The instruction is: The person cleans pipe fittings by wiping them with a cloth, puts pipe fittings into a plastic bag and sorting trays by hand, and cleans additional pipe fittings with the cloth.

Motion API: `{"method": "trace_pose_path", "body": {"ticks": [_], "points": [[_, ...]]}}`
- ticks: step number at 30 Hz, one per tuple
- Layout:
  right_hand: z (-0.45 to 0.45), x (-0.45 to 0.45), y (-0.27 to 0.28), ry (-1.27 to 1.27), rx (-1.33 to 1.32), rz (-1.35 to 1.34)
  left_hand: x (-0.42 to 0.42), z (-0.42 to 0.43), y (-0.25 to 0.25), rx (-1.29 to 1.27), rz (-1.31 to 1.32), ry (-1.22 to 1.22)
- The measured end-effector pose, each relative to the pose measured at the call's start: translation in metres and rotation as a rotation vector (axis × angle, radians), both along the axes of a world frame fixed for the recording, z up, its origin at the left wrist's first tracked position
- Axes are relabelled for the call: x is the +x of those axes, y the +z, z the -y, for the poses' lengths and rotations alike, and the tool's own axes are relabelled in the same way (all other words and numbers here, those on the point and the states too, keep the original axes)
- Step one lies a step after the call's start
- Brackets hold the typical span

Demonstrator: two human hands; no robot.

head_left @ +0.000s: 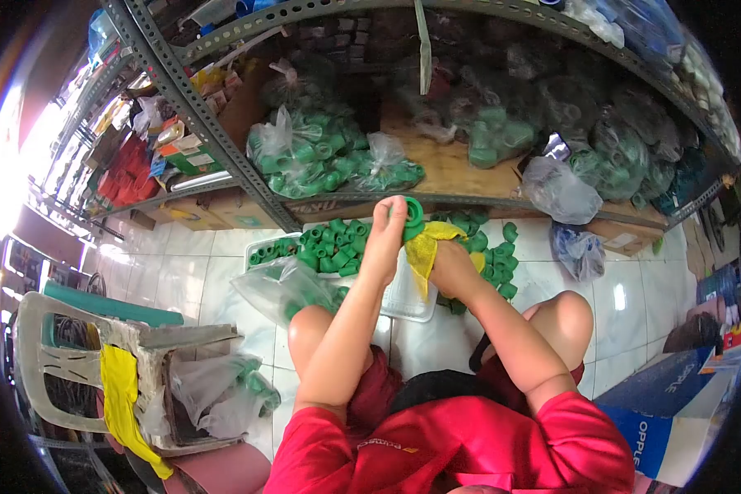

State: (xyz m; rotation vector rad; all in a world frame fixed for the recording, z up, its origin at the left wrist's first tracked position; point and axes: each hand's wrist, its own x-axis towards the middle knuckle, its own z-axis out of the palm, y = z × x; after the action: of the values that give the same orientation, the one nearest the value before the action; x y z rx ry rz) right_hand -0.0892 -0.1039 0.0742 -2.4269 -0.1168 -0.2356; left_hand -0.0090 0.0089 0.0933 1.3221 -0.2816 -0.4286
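Note:
My left hand (382,240) is closed around a green plastic pipe fitting (414,216), its round opening facing up. In my right hand (454,270) is a yellow cloth (421,257), bunched in the fingers and touching the fitting. Below my hands, a white plastic tray (421,314) rests on the floor. Many green elbow fittings (334,245) fill a tray to the left. More loose green fittings (502,265) lie on the tiles to the right. Beside my left forearm sits a clear plastic bag (281,282) with green pieces in it.
A metal shelf (272,198) ahead carries bags of green fittings (305,152). At left stands a worn plastic chair (58,362) with a yellow cloth (120,395) draped over it, and a bag (222,395) beside it. Blue and white boxes (663,395) are at right.

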Motion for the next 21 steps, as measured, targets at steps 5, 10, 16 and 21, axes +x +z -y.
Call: {"method": "trace_pose_path", "body": {"ticks": [5,10,16,21], "points": [[0.002,-0.002,0.006,0.037,0.514,-0.124,-0.008,0.003,0.006,-0.366,-0.139,-0.254],[0.01,0.004,-0.016,0.171,2.041,-0.397,-0.004,0.011,-0.008,-0.558,-0.018,-0.42],[0.005,-0.002,0.013,-0.087,0.793,0.066,0.006,-0.004,-0.011,-0.266,-0.24,-0.264],[0.005,-0.002,0.015,-0.114,0.914,-0.001,0.009,-0.003,-0.02,-0.177,-0.103,-0.319]]}}
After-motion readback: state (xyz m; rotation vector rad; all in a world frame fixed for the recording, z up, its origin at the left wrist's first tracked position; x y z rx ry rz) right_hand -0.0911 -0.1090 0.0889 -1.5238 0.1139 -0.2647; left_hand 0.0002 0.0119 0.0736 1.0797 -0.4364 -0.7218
